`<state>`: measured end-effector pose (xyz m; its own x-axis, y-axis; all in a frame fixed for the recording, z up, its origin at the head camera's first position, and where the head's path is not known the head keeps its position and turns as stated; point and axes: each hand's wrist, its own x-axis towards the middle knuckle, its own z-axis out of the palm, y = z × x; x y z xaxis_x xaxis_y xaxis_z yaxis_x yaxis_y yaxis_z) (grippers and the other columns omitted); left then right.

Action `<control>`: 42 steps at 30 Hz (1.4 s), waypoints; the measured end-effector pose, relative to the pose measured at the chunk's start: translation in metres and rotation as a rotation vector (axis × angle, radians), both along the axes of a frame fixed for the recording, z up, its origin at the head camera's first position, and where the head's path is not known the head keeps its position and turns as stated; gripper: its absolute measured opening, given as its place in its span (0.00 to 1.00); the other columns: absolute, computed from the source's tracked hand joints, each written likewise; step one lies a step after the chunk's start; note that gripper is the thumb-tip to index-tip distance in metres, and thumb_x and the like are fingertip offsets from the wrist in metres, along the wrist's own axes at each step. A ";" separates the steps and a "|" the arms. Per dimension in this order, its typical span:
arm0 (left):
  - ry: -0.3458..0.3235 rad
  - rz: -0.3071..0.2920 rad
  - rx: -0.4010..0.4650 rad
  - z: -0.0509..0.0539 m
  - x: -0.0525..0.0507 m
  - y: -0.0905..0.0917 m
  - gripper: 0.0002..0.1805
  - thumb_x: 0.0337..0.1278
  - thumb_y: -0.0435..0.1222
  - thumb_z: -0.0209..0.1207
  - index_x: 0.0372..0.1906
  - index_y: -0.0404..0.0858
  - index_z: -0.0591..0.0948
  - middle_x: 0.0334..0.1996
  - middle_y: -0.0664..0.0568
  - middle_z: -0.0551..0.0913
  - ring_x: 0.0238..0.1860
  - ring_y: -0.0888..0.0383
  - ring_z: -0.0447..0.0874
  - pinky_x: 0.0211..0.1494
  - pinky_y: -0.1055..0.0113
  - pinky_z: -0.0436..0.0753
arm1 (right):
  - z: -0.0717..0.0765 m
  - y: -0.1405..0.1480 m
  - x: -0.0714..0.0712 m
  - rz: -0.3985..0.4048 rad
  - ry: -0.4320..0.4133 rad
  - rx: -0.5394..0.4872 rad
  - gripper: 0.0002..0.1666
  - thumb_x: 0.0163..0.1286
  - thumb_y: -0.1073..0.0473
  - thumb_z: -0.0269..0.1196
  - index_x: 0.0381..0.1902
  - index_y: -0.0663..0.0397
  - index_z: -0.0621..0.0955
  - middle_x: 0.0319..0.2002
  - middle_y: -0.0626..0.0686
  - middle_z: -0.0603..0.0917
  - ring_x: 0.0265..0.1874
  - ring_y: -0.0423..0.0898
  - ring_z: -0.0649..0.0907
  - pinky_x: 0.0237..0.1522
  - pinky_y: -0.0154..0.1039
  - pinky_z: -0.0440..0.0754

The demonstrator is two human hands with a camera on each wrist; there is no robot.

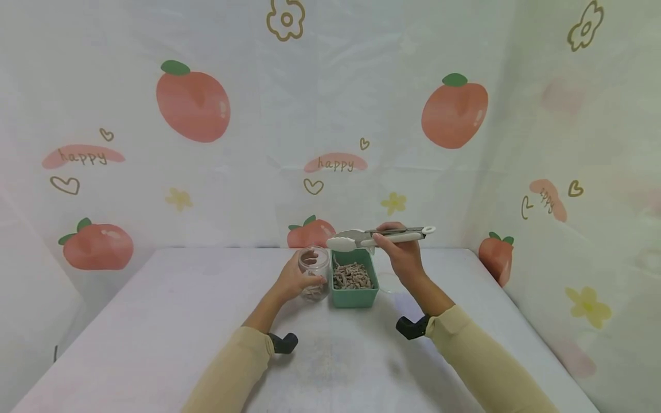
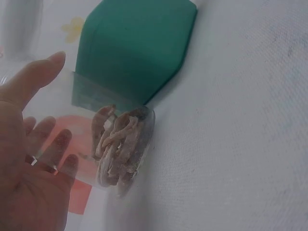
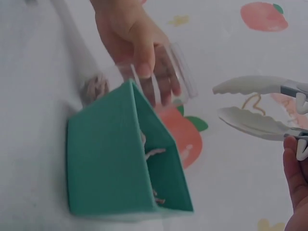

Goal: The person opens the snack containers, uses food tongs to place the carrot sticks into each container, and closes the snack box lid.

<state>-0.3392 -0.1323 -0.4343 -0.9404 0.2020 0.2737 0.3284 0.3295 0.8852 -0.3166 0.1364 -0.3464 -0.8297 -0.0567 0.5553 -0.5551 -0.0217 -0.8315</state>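
Observation:
My left hand (image 1: 296, 279) grips a clear jar (image 1: 313, 259), its fingers around the far side and the thumb at the near side. Brownish-grey strips (image 2: 118, 144) lie at the jar's bottom. Right beside the jar stands a green box (image 1: 354, 299) holding a heap of similar strips (image 1: 353, 276). My right hand (image 1: 405, 258) holds kitchen tongs (image 1: 396, 236) with white scalloped heads, roughly level above the box's far end. In the right wrist view the heads of the tongs stand apart with nothing between them.
A thin clear round piece (image 1: 391, 283), perhaps a lid, lies on the white table (image 1: 325, 367) to the right of the box, partly behind my right arm. A printed curtain (image 1: 330, 115) hangs behind the table and along its right side.

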 end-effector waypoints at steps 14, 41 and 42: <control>-0.005 -0.008 0.025 -0.004 -0.002 0.000 0.44 0.42 0.36 0.76 0.66 0.36 0.67 0.59 0.43 0.77 0.65 0.44 0.69 0.67 0.46 0.64 | -0.016 0.028 0.002 0.010 -0.089 0.149 0.20 0.64 0.72 0.64 0.51 0.79 0.73 0.47 0.75 0.77 0.40 0.40 0.82 0.42 0.30 0.80; 0.026 -0.024 0.002 -0.002 -0.001 -0.001 0.44 0.43 0.36 0.76 0.66 0.35 0.66 0.59 0.43 0.76 0.64 0.42 0.69 0.65 0.47 0.66 | -0.017 0.017 0.009 0.057 -0.208 0.264 0.21 0.63 0.70 0.65 0.50 0.80 0.72 0.45 0.74 0.77 0.36 0.42 0.79 0.38 0.32 0.78; 0.025 -0.023 -0.001 -0.002 -0.001 -0.002 0.44 0.42 0.36 0.76 0.66 0.35 0.66 0.59 0.43 0.76 0.64 0.42 0.69 0.65 0.46 0.66 | -0.018 0.016 0.008 0.045 -0.217 0.261 0.21 0.63 0.70 0.65 0.50 0.79 0.73 0.44 0.71 0.78 0.37 0.42 0.79 0.39 0.32 0.78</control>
<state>-0.3399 -0.1339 -0.4360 -0.9283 0.2235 0.2973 0.3582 0.3221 0.8763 -0.3085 0.1524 -0.3641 -0.9205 -0.2127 0.3279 -0.3677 0.1869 -0.9110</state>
